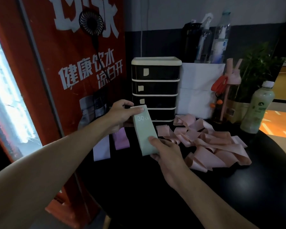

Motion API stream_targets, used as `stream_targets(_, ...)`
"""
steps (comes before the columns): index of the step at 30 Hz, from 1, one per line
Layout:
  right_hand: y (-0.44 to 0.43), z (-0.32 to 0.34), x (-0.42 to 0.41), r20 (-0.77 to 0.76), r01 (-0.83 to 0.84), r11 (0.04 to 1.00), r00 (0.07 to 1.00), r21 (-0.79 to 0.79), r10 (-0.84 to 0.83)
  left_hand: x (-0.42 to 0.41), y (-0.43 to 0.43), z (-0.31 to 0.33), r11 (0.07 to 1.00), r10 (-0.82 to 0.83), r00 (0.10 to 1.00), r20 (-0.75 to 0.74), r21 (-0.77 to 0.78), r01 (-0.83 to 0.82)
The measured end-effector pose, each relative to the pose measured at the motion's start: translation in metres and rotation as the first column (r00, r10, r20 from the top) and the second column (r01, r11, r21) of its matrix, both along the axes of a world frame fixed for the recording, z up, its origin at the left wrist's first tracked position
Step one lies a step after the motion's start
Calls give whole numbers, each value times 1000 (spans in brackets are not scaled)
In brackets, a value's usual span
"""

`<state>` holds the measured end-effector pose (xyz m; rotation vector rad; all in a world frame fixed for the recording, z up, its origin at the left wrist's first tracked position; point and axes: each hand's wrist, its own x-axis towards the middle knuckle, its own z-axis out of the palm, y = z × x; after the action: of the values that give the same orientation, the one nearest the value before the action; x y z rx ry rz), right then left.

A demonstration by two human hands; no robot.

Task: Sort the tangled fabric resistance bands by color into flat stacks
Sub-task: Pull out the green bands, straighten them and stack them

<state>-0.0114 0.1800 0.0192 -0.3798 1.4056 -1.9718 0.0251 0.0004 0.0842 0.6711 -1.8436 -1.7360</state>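
A pale green band [144, 129] marked "30 LB" is stretched flat between my hands above the black table [238, 187]. My left hand [120, 114] pinches its far end with thumb on top. My right hand [165, 152] grips its near end. Under my left arm lie a flat lavender band [101, 150] and a flat pink-purple band [121, 139], side by side. To the right sits a tangled heap of several peach-pink bands [210, 141].
A black drawer unit with cream trim [155, 86] stands behind the bands. A white box [196, 90], bottles [257, 106], a pink flask [228, 90] and a plant [257, 66] crowd the back right. A red vending machine [56, 71] walls the left.
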Motion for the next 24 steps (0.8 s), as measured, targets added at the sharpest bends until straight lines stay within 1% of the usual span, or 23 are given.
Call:
stream_targets(2,-19,-9,-9,-51,88,995,995,57,-85,-15,-13,-9,1000,20,1000,14,-14,-19)
stream_targets(4,-34,-18,-15,-137,150,983,981,105,-135,-28,-26,-19,999,36,999,35,-32,-35)
stream_targets(7,-45,-27,-18,-297,144,982,949,119,-103,-40,-45,-35,997,54,997,59,-49,-51)
stream_targets(9,-51,-33,-20,-431,152,975,900,164,-68,-46,-54,-43,996,46,996,76,-74,-40)
stream_targets(11,-58,-37,-22,-566,228,947,822,225,-64,-51,-60,-48,994,25,996,85,-107,-16)
stream_targets(12,-60,-38,-23,-616,261,938,785,227,-69,-53,-63,-49,993,18,996,87,-121,-8)
stream_targets(14,-65,-42,-23,-670,282,940,738,190,-85,-57,-68,-52,991,12,996,92,-137,1)
stream_targets(19,-67,-48,-29,-772,254,963,629,91,-94,-63,-74,-59,987,17,989,146,-163,7)
stream_targets(21,-66,-48,-30,-804,226,967,594,122,-38,-64,-74,-62,986,25,985,168,-165,3)
stream_targets(24,-64,-51,-33,-840,215,954,539,210,63,-67,-76,-65,984,31,980,199,-176,5)
